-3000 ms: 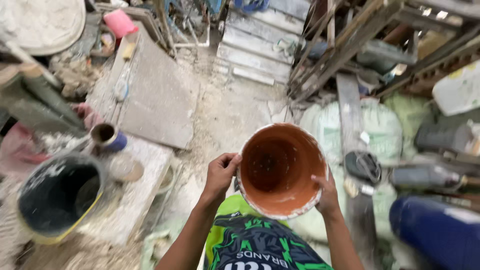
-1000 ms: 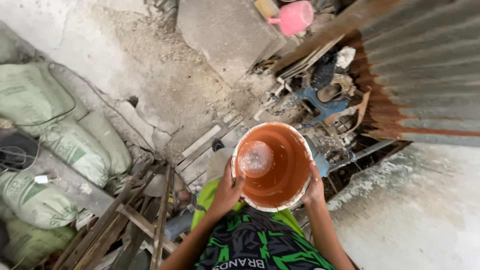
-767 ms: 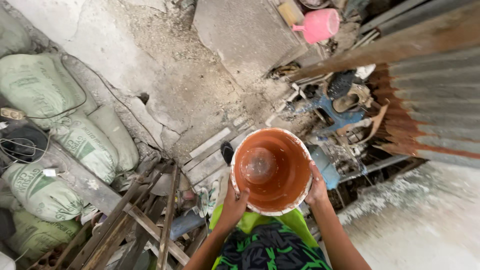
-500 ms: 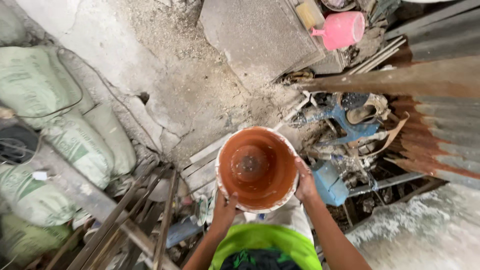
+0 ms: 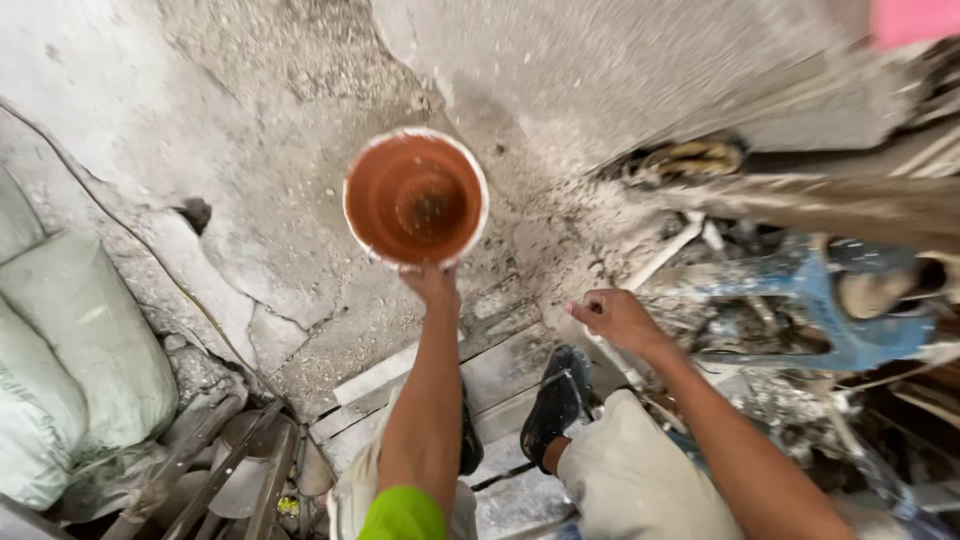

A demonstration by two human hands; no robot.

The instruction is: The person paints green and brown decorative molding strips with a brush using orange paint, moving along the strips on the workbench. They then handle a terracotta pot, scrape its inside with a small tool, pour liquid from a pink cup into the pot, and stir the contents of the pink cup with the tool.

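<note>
A round orange-brown pot [image 5: 416,197] with a pale rim is low over the dusty concrete floor [image 5: 250,120], mouth facing up. My left hand [image 5: 430,283] grips its near rim, arm stretched forward. My right hand [image 5: 613,316] is off the pot, to the right, fingers loosely curled and holding nothing. It hovers near a pale wooden strip [image 5: 662,255]. My dark shoe [image 5: 556,402] stands on wooden slats [image 5: 480,365] below the hands.
Pale green sacks [image 5: 70,360] lie at the left. Rusty metal bars [image 5: 235,470] lean at the bottom left. A blue plastic object [image 5: 830,310] and rubble crowd the right. A grey slab [image 5: 620,70] and a pink object [image 5: 915,20] sit at the top right.
The pot has gone from both hands at chest height down and forward toward the floor. My right hand has let go of it; only the left holds it.
</note>
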